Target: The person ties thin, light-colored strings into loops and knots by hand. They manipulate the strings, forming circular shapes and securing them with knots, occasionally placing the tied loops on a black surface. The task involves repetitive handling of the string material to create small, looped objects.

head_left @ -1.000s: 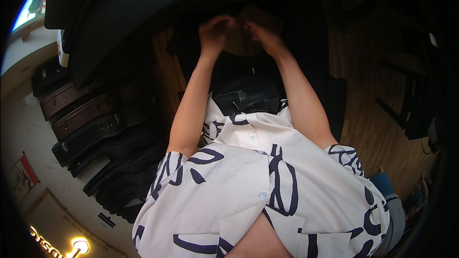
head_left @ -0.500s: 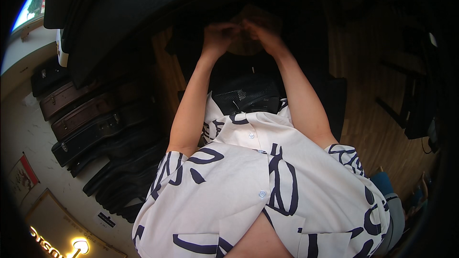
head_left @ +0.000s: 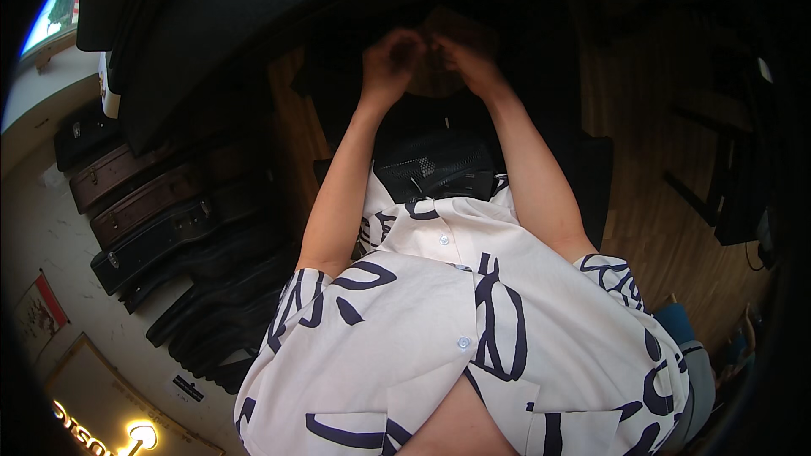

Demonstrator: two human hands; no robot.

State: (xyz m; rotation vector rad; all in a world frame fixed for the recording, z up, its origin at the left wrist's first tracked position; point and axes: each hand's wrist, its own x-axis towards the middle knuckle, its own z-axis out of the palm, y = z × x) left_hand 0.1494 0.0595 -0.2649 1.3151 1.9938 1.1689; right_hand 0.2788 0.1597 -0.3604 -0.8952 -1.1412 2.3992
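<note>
In the dim upper middle, my left hand [head_left: 390, 66] and my right hand [head_left: 473, 67] face each other with their fingertips close together. The fingers of the left hand are curled and a little blurred. On the right hand, thumb and fingers come together in a pinch. Whatever small thing they hold is lost in the dark. Behind and just below the fingers is a brownish, flat-looking piece [head_left: 435, 80]; its kind is too dark to make out. Nearer my body, between the forearms, lies a black mesh item [head_left: 435, 165] with a thin pale cord or tag.
Dark instrument cases [head_left: 144, 215] are stacked along the wall at left. A large dark panel [head_left: 211, 42] curves over the upper left. Wooden floor [head_left: 642, 211] shows at right, with a black stand-like frame [head_left: 722, 186] on it. A lit sign [head_left: 142, 435] glows at lower left.
My left hand has turned and risen slightly, its fingers now more curled and a bit apart from the right hand's. The right hand has barely moved.
</note>
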